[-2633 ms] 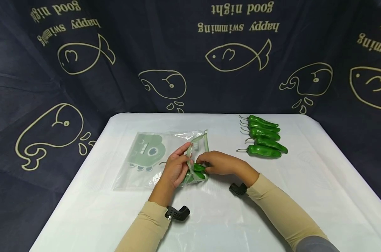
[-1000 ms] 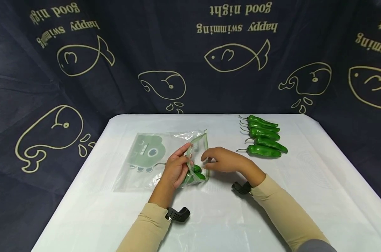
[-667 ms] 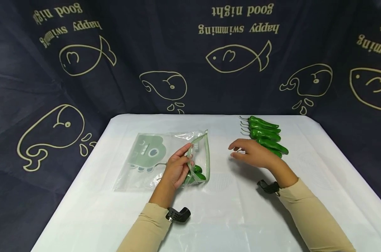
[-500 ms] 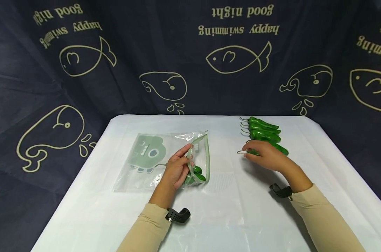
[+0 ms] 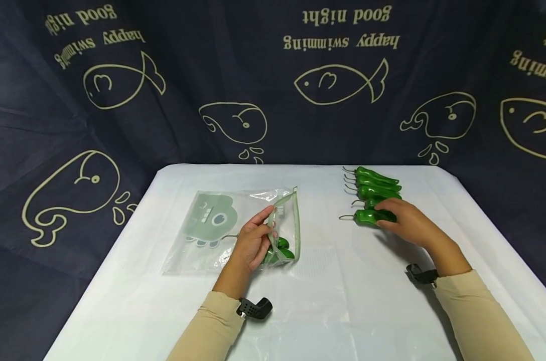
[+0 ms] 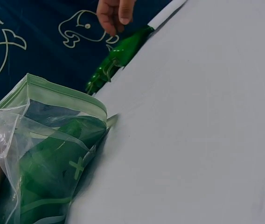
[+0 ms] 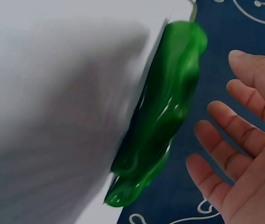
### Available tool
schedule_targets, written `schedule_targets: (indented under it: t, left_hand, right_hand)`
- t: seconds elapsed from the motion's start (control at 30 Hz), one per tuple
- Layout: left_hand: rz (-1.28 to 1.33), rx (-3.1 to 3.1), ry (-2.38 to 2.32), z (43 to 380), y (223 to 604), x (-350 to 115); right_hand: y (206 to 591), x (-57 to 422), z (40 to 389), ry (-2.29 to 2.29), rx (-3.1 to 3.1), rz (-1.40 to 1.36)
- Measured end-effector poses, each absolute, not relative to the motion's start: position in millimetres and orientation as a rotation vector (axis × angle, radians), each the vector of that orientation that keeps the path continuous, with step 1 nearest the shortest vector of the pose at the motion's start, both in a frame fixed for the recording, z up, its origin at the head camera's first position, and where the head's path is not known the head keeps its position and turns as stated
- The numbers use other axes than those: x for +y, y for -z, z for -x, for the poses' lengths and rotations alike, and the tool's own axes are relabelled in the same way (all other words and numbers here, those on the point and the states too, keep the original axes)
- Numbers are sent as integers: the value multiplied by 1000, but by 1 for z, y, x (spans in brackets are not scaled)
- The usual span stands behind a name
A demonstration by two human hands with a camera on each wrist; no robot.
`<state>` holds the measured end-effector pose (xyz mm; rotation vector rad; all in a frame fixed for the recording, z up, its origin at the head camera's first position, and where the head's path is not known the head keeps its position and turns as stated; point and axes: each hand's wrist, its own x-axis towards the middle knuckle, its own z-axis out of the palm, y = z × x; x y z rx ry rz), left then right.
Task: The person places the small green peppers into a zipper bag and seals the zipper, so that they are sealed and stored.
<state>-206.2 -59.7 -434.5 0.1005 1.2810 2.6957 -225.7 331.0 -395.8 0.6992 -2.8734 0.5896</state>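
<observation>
A clear zip bag [image 5: 255, 200] with a green monster print lies on the table's left half, its mouth facing right. My left hand [image 5: 254, 238] grips the near edge of that mouth, holding it apart. Several green chili peppers [image 5: 285, 254] are inside, filling the bag [image 6: 25, 116] in the left wrist view. My right hand [image 5: 408, 220] is over the tip end of the nearest loose chili pepper [image 5: 367, 216], covering part of it. In the right wrist view, the fingers of my right hand [image 7: 244, 140] are spread beside the pepper [image 7: 163, 98], with a gap between.
Behind the nearest pepper, several more green chili peppers [image 5: 373, 178] lie in a row, stems to the left. They rest on a white-covered table [image 5: 318, 306]. A dark blue printed cloth [image 5: 273, 135] hangs past its far edge.
My right hand has left the bag's mouth and moved right to the nearest loose pepper, its fingers coming away from the peppers in the bag. The left hand and bag have stayed in place.
</observation>
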Motion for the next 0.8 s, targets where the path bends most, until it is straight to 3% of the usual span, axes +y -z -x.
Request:
schedule_targets:
  t: [0.8]
  left_hand:
    - [-102,1280,-2701,205,434,-59]
  right_hand:
    - [403,332,228,-586,-3021,-649]
